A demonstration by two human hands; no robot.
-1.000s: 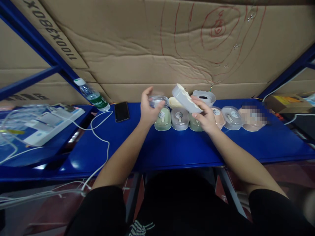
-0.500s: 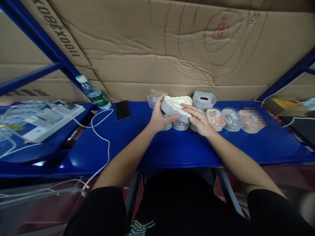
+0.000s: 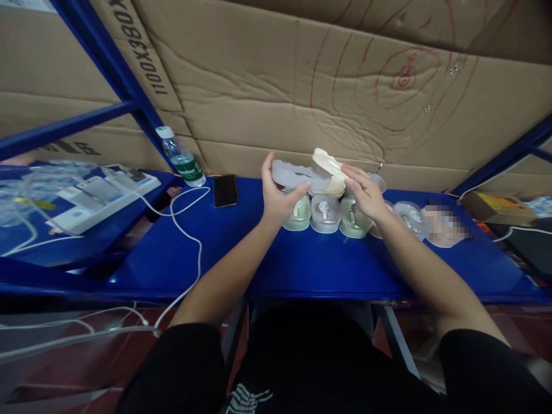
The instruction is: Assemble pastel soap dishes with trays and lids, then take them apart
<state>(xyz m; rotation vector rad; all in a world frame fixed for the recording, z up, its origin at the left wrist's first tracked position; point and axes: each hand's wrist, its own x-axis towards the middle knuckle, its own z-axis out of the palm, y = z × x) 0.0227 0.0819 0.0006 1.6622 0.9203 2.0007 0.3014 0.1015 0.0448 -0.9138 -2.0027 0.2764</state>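
Note:
My left hand point(image 3: 279, 196) grips a flat grey plastic tray point(image 3: 296, 175) by its near edge, held level above the blue shelf point(image 3: 302, 264). My right hand point(image 3: 365, 192) pinches a cream plastic tray point(image 3: 330, 168) that tilts up against the grey one's right end. Below the hands a row of small packaged items runs along the shelf: a green one point(image 3: 297, 211), a grey one point(image 3: 325, 213), another green one point(image 3: 352, 216) and more to the right, partly hidden by my right forearm.
A black phone point(image 3: 226, 190) and a water bottle point(image 3: 181, 158) lie at the back left. White cables point(image 3: 190, 230) trail over the shelf's left part. White boxes point(image 3: 99, 192) sit on the left shelf. Cardboard point(image 3: 302, 86) lines the back wall. A blurred patch point(image 3: 444, 224) lies at the right.
The grey tray went from my right hand into my left. The cream tray, earlier under it, is now lifted in my right hand. The camera view shifted slightly upward and right.

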